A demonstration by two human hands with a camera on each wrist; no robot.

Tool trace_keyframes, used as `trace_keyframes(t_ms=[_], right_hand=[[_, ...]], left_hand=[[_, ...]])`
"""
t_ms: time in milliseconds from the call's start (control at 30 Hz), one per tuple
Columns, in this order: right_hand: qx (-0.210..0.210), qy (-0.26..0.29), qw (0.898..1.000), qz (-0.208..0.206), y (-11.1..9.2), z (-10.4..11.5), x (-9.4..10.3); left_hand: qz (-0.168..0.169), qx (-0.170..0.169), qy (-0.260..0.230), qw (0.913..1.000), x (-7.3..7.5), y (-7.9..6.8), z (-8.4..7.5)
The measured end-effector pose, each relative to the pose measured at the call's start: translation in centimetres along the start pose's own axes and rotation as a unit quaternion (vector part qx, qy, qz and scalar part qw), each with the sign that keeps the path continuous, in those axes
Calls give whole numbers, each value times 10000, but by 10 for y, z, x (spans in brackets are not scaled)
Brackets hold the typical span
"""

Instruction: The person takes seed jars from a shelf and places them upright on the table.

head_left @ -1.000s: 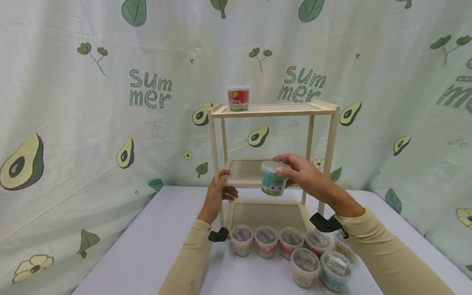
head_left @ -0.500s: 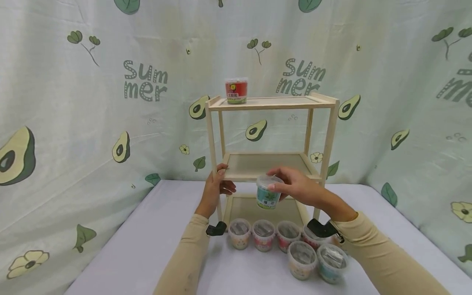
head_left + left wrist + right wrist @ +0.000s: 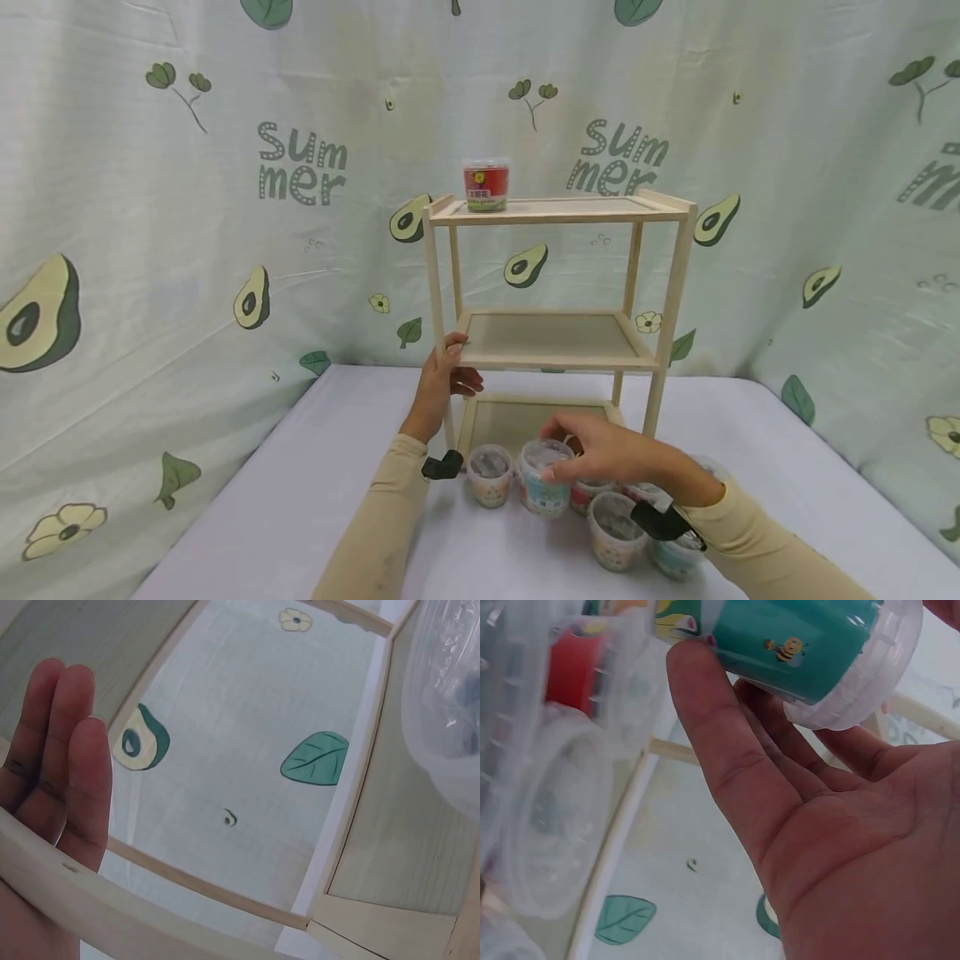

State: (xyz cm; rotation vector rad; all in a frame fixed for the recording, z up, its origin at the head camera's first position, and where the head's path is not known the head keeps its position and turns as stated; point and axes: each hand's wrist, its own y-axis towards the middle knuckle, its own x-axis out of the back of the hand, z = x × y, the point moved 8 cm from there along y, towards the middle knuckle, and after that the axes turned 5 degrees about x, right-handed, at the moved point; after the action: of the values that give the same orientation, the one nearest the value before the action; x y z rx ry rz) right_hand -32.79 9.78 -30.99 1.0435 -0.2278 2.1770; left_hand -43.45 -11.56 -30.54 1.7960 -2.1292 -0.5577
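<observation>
My right hand (image 3: 611,454) holds a teal-labelled plastic tub (image 3: 545,497) with a clear lid, thumb and fingers around its upper part. It is upright, low in front of the wooden rack (image 3: 558,364), and overlaps the row of tubs in the head view. In the right wrist view a bee shows on the teal tub's label (image 3: 780,649). My left hand (image 3: 435,390) grips the rack's left front post at the middle shelf, one finger over the shelf edge and others below. The left wrist view shows three fairly straight fingers (image 3: 86,780) behind the post.
A red-labelled tub (image 3: 486,185) stands at the left of the top shelf. On the white table (image 3: 300,500), an orange-pink tub (image 3: 491,479) sits left of the held one. Several more stand to the right, including a peach-labelled tub (image 3: 617,533), partly behind my right arm.
My right hand has lowered the teal tub from middle-shelf height to the row of tubs in front of the rack. The left hand stays on the post.
</observation>
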Motion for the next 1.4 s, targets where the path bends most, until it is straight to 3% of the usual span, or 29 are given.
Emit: trace_keyframes(t_ms=[233,900,1167,1400], right_hand=[[-44,-132,9991,406,-8,-4,-22],[142,-1016,9927,629,-13,-7,-38],[82,-1144,9919,544,-16,-5,-39],[85,-1658,9855,337,-21,7,-42]], left_hand=[[67,35,49,10000,-2,-2,1],[111,-138,23,9998,-1,-1,1],[132,-96,20,9999,-2,-2,3],[109,-121,49,9999,-1,-2,0]])
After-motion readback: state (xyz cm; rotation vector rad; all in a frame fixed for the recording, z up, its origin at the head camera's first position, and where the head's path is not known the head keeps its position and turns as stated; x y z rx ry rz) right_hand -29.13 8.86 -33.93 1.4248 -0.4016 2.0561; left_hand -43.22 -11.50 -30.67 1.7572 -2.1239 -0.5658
